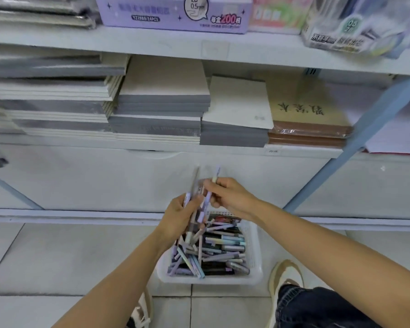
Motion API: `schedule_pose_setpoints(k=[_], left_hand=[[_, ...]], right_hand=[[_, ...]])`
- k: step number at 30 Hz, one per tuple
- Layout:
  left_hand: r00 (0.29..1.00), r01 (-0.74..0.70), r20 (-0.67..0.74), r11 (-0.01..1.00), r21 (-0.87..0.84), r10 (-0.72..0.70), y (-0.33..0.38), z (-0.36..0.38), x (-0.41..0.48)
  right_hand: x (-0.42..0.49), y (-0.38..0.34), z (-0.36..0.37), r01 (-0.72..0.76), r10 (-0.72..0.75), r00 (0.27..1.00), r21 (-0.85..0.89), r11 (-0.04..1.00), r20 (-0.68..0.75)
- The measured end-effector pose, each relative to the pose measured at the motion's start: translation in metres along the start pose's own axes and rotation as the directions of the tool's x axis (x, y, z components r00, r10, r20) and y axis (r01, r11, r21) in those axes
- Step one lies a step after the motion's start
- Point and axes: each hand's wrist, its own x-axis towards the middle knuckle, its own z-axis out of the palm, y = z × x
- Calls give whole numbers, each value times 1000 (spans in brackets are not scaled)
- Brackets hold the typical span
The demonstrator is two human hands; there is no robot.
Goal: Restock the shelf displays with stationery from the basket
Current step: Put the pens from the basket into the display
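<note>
A white plastic basket [255,256] sits on the tiled floor below the shelves, filled with several pens in lilac, pastel and dark colours. Above it my left hand [178,216] grips a bunch of pens [194,185] that stick upward. My right hand [230,195] is just right of it and pinches a lilac pen [210,192] between thumb and fingers, close against the bunch.
Stacks of grey and cream notebooks [161,100] and brown-covered books [308,119] fill the lower shelf. A lilac pencil-lead box [173,13] and other packs stand on the upper shelf [128,41]. A blue shelf post [365,138] slants at right. My shoes [284,278] flank the basket.
</note>
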Motion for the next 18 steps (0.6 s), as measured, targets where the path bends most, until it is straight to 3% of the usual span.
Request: schedule_pose_setpoints(k=[3,8,13,15,18], left_hand=[[998,-22,-62,999,-25,21,14,-6,-5],[994,-109,-25,994,24,110,45,-8,-11],[983,-166,-73,985,41,168,79,-21,-13],[976,-195,-91,979,59,199,94,-29,-13],[956,-263,-112,960,97,273,118,-33,-12]], right_hand=[[-8,-21,-6,80,-78,996,30,996,-52],[-21,-55,-7,179,-175,983,97,979,-50],[-34,-84,-19,154,-173,981,188,970,87],[-38,-95,-27,153,-171,976,131,979,133],[-43,-109,-29,150,-130,974,-101,983,183]])
